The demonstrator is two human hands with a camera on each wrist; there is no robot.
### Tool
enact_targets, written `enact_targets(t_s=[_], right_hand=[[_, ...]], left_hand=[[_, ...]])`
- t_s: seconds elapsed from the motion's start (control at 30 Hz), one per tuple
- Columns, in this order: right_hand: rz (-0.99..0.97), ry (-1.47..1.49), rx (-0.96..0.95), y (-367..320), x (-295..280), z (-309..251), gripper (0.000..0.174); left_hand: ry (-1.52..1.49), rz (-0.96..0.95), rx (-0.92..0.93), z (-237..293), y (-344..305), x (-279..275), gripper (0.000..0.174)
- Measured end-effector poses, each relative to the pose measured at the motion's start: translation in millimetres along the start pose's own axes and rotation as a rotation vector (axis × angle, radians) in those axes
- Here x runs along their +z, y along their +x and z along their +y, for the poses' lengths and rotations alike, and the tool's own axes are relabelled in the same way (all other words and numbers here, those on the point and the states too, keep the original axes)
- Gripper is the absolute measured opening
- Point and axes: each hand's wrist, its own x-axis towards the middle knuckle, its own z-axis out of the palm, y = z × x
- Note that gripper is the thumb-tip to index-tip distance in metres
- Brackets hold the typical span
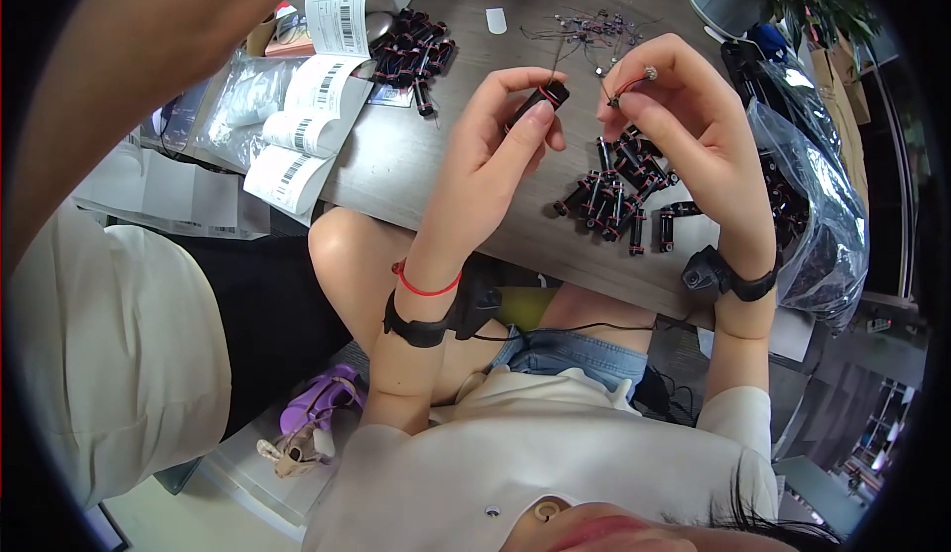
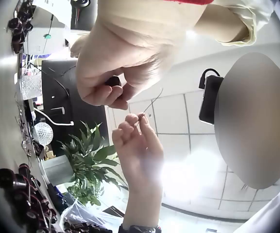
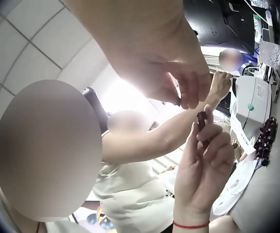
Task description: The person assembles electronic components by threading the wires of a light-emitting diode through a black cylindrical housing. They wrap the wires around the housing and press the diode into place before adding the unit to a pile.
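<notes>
Head view: left hand (image 1: 483, 161) grips black tube (image 1: 555, 94); right hand (image 1: 705, 141), at tube's three o'clock, pinches wires (image 1: 629, 85); tube pile (image 1: 609, 200) at five o'clock.

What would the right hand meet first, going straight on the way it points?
Probably the small black, red-banded tubular part pinched in the left hand, though depth between them is unclear.

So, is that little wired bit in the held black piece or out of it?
Out: right fingers pinch the wired bit, clear of the black piece in the left fingers.
</notes>
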Motion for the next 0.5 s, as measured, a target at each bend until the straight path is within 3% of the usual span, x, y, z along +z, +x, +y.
enact_targets(t_s=[0.07, 0.17, 0.3, 0.4, 0.5], right_hand=[[0.012, 0.045, 0.035, -0.3, -0.3, -1.9, 0.008], [-0.098, -0.174, 0.029, 2.2, -1.4, -2.5, 0.013], [-0.002, -0.035, 0.164, 0.1, 8.0, -5.1, 0.013], [0.014, -0.041, 0.139, 0.2, 7.8, -3.8, 0.013], [0.011, -0.040, 0.140, 0.7, 3.7, -0.3, 0.013]], left_hand=[[0.036, 0.002, 0.043, -2.7, 1.1, 0.9, 0.028], [0.096, -0.003, 0.093, -6.7, 0.1, 3.6, 0.025], [0.198, -0.025, 0.145, -4.2, -4.9, 6.5, 0.022], [0.225, -0.045, 0.128, -0.2, -8.4, 7.2, 0.023], [0.256, -0.039, 0.252, -5.7, -7.7, 7.2, 0.025]])
